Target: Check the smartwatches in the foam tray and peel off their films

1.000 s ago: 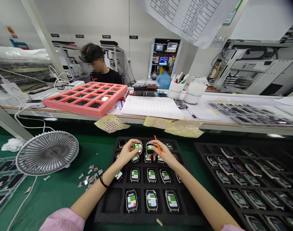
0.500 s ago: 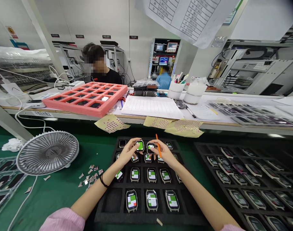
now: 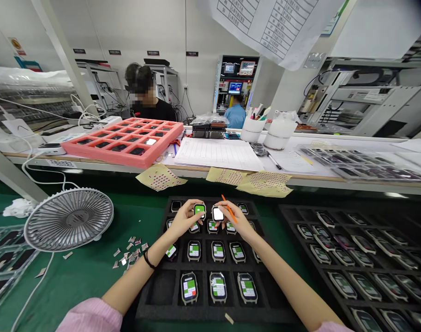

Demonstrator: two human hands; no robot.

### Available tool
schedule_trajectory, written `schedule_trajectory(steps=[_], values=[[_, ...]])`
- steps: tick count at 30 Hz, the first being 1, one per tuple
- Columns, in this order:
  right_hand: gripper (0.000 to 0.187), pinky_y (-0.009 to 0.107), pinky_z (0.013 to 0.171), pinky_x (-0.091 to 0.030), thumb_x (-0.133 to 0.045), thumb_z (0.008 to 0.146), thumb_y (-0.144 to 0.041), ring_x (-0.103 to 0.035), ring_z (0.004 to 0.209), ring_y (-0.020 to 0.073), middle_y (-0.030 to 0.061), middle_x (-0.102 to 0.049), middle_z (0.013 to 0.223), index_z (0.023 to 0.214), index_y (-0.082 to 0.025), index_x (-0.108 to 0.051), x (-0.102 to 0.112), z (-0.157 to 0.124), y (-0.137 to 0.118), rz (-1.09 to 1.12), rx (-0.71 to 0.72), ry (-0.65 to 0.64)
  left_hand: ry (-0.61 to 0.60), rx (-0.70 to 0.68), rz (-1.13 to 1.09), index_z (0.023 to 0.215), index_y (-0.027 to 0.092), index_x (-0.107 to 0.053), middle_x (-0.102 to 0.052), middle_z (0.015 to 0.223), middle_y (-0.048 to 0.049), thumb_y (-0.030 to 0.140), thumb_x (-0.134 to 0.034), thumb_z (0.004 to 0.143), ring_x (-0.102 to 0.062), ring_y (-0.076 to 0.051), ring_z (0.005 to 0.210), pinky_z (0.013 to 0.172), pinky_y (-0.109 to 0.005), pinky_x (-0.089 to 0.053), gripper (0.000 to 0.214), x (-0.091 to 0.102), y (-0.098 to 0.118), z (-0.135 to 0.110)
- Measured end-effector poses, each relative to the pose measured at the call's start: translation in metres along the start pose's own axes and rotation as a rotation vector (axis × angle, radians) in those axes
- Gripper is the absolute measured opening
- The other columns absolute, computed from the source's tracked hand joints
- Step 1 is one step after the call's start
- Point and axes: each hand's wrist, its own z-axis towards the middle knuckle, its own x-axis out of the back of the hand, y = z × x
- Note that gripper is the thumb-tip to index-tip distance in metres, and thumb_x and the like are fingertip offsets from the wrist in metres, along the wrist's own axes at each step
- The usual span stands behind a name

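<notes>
My left hand (image 3: 187,218) grips a smartwatch body (image 3: 200,210) with a green screen, its thumb lying at the glass. Close beside it, my right hand (image 3: 235,219) holds a second smartwatch (image 3: 218,213) whose screen is lit white. An orange stick (image 3: 229,208) is tucked between the right fingers, slanting up to the left. Both hands hover over the far rows of a black foam tray (image 3: 200,314). Strapless watches with green and white screens, such as this watch (image 3: 218,287), lie in its compartments.
Another black tray (image 3: 289,216) of watches lies to the right. On the left are a grey fan (image 3: 68,220) and scattered small pieces (image 3: 127,258). A shelf (image 3: 196,171) crosses ahead, bearing a pink foam tray (image 3: 144,159) and paper sheets (image 3: 217,153). Two people sit beyond.
The right-hand watch's screen has turned from a dark-and-white display to plain white. The left thumb has shifted on its watch, and the orange stick leans further left.
</notes>
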Motion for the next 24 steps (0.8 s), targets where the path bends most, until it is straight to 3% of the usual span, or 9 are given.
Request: schedule_trajectory(steps=[4,9,14,19,24], values=[[0.030,0.024,0.044,-0.048,-0.059,0.081,-0.046,-0.063,0.056,0.0145,0.0000,-0.057,0.079,0.099,-0.023,-0.056,0.0006,0.0010,0.0015,0.019,-0.001,-0.045,-0.014,-0.019,-0.001,0.111,0.020,-0.049,-0.059,0.099,-0.0069,0.039,-0.070,0.074,-0.064,-0.014,0.068,0.039,-0.014,-0.038,0.047,0.0004,-0.0029,0.0005],[0.037,0.024,0.047,-0.052,-0.066,0.077,-0.042,-0.065,0.066,0.0147,0.0033,-0.056,0.097,0.106,-0.024,-0.052,0.0005,0.0012,0.0034,0.045,-0.007,-0.104,-0.025,-0.040,-0.039,0.122,0.021,-0.044,-0.055,0.113,-0.0112,0.037,-0.067,0.077,-0.064,-0.018,0.080,0.045,-0.017,-0.044,0.054,-0.0004,-0.0025,0.0001],[0.041,0.024,0.049,-0.053,-0.071,0.073,-0.034,-0.066,0.073,0.0167,0.0045,-0.057,0.103,0.108,-0.025,-0.051,0.0012,0.0010,0.0075,0.040,-0.001,-0.095,-0.065,-0.031,-0.072,0.130,0.023,-0.041,-0.052,0.124,-0.0133,0.038,-0.060,0.082,-0.065,-0.020,0.085,0.050,-0.021,-0.050,0.054,-0.0007,0.0005,-0.0011],[0.045,0.024,0.049,-0.053,-0.075,0.068,-0.032,-0.066,0.069,0.0166,0.0026,-0.058,0.096,0.106,-0.025,-0.052,0.0011,0.0021,0.0080,0.060,-0.007,-0.070,-0.046,-0.025,-0.079,0.129,0.023,-0.042,-0.053,0.122,-0.0127,0.039,-0.060,0.082,-0.065,-0.019,0.084,0.050,-0.020,-0.049,0.052,-0.0003,-0.0001,-0.0004],[0.030,0.025,0.045,-0.049,-0.069,0.074,-0.038,-0.063,0.056,0.0133,0.0012,-0.058,0.090,0.098,-0.024,-0.057,0.0004,0.0012,0.0018,0.058,-0.028,-0.007,-0.044,-0.016,-0.090,0.127,0.022,-0.044,-0.053,0.121,-0.0127,0.042,-0.060,0.082,-0.066,-0.019,0.080,0.049,-0.021,-0.048,0.052,-0.0001,-0.0011,0.0005]])
